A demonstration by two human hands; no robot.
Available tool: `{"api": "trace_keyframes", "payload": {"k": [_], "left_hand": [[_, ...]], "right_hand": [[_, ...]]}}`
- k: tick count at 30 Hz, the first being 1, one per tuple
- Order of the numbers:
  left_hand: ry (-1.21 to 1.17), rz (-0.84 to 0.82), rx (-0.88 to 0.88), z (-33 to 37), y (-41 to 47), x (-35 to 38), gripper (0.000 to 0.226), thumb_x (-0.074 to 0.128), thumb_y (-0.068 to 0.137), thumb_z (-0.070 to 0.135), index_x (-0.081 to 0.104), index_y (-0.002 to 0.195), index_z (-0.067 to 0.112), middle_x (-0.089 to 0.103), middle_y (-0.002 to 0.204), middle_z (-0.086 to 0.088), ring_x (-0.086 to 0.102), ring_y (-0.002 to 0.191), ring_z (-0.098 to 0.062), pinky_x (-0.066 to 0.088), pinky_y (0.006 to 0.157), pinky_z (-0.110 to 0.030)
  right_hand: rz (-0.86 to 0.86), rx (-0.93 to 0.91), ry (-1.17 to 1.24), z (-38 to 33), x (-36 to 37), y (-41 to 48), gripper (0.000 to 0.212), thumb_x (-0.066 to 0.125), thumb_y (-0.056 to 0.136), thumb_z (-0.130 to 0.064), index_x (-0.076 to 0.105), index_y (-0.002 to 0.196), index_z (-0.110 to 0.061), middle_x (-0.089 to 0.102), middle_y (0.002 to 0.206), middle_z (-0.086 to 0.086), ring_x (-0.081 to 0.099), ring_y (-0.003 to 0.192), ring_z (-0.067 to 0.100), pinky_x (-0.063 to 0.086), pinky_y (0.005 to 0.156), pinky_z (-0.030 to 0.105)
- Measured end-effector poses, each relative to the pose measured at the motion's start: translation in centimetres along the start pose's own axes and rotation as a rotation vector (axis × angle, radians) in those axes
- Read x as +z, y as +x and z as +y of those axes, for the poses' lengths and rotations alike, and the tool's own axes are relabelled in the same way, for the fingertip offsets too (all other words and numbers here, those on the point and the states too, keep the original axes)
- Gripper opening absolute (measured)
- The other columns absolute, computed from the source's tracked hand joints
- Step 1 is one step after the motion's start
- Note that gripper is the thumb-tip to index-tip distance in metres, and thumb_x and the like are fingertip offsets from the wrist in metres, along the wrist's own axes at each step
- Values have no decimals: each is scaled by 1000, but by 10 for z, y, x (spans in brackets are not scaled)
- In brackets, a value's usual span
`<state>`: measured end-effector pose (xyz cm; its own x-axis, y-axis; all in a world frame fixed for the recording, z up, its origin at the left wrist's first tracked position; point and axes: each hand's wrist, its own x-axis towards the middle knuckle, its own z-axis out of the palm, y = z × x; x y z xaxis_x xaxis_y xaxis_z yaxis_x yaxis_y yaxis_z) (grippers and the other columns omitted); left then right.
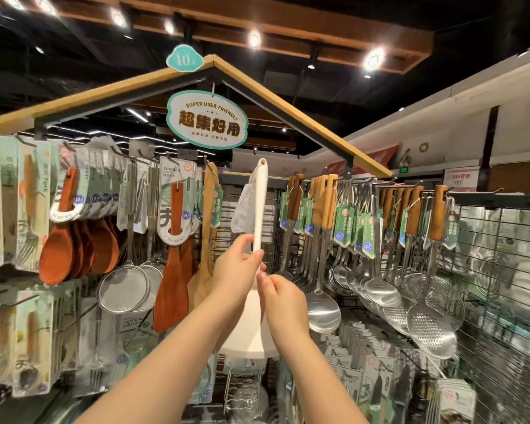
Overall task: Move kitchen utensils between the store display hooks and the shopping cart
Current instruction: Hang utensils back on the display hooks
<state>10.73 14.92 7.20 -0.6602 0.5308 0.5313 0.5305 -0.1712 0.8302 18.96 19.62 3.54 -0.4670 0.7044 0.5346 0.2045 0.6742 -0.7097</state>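
A white spatula (260,206) stands upright in the middle of the display, handle up, its top hole level with the hooks and a paper tag (243,209) hanging at its left. Its broad white blade (245,328) shows below, between my forearms. My left hand (236,273) grips the lower handle. My right hand (280,296) pinches the handle just beneath it. Whether the hole sits on a hook I cannot tell. No shopping cart is in view.
Wooden spatulas (172,270) and spoons (62,240) hang to the left with mesh strainers (124,290). Steel ladles (323,307) and skimmers (432,319) with wooden handles hang to the right. Packaged cutlery fills the far left. A wire grid panel (502,270) stands on the right.
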Motion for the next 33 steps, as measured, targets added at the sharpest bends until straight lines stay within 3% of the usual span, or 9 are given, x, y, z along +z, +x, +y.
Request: {"api": "trace_keyframes", "payload": {"k": [6, 10, 13, 15, 17, 21, 25, 28, 33], "left_hand": [[10, 14, -21, -4, 12, 4, 27, 52, 93, 20, 57, 119, 22, 69, 76, -1, 66, 80, -18, 52, 86, -42], [25, 21, -24, -7, 19, 8, 26, 51, 93, 18, 57, 119, 21, 68, 75, -2, 65, 76, -16, 53, 83, -37], [-36, 8, -70, -8, 25, 9, 22, 50, 95, 15, 54, 114, 24, 65, 71, -4, 63, 65, -17, 55, 71, -34], [-89, -1, -112, -15, 32, 10, 23, 50, 95, 13, 55, 116, 22, 64, 69, -6, 61, 61, -18, 55, 66, -34], [-54, -6, -121, -24, 42, 12, 25, 50, 95, 14, 56, 118, 19, 64, 68, -4, 62, 63, -19, 57, 72, -37], [44, -1, -136, -37, 56, 19, 17, 49, 96, 23, 62, 105, 17, 66, 71, -1, 65, 71, -19, 54, 82, -39], [164, -35, -147, -45, 66, 26, 31, 46, 97, 34, 67, 92, 12, 68, 78, -1, 62, 79, -21, 51, 83, -37], [312, -64, -179, -54, 75, 26, 41, 44, 94, 44, 67, 106, 12, 68, 102, -9, 60, 100, -27, 48, 92, -41], [436, -87, -160, -71, 80, 18, 42, 47, 95, 39, 54, 127, 14, 61, 122, -6, 57, 109, -24, 46, 90, -33]], "right_hand": [[-35, -14, -63, 1, -1, 11, 44, 35, 100, -39, 38, 58, -25, 45, 64, -6, 46, 72, 20, 29, 62, 33], [-64, 8, -59, 7, 1, 18, 44, 35, 100, -39, 42, 60, -22, 47, 63, -5, 47, 71, 20, 31, 62, 33], [-115, 62, 43, 13, 4, 19, 29, 44, 96, -37, 64, 88, -18, 61, 81, -4, 53, 80, 16, 35, 66, 30], [-146, 111, 67, 24, 10, 19, 29, 49, 94, -35, 63, 112, -17, 65, 102, -2, 55, 93, 15, 36, 72, 27], [-171, 174, 98, 37, 18, 17, 35, 51, 92, -36, 59, 119, -16, 63, 114, 0, 56, 103, 18, 40, 78, 28], [-205, 339, 249, 58, 35, 13, 30, 53, 87, -39, 61, 100, -13, 65, 94, 4, 61, 83, 20, 55, 82, 41], [-158, 479, 394, 68, 44, 22, 17, 53, 93, -28, 59, 96, -13, 62, 83, 1, 60, 69, 14, 56, 73, 33], [-122, 526, 382, 76, 52, 35, 25, 54, 91, -31, 61, 100, -8, 62, 84, 3, 61, 73, 19, 57, 76, 35], [-83, 553, 285, 86, 68, 64, 34, 55, 90, -38, 63, 101, -7, 64, 90, 7, 64, 93, 30, 52, 88, 46]]}}
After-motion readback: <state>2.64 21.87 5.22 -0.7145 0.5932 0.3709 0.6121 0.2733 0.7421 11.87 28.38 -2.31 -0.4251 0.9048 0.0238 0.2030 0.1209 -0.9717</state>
